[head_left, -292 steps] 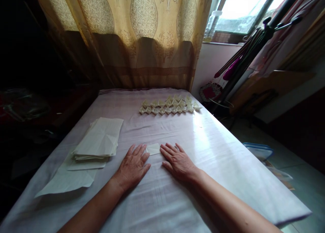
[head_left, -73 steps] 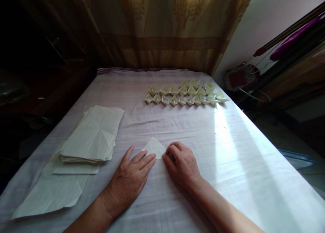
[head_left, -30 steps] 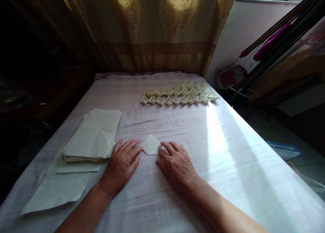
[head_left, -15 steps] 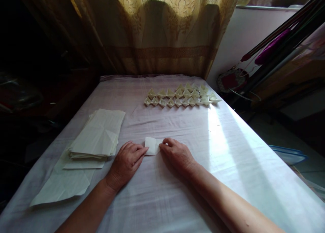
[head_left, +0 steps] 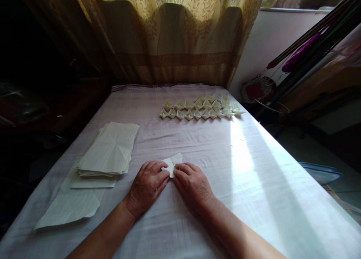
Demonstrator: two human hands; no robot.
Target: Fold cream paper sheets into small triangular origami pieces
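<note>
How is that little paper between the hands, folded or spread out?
Folded: the small paper between the left hand and right hand shows an inner edge and a flap jutting away.

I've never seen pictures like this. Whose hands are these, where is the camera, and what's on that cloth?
There's no machine here: a person is using their bare left hand and right hand. The camera is worn on that person's head, looking forward and down. Between them, the hands' fingertips hold a small piece of folded white paper just above or on the pale cloth. To the left lies a stack of paper sheets, with another sheet sticking out beneath. Farther back, towards the right, stand rows of small, pointed folded-paper pieces. A patterned curtain hangs behind.
</note>
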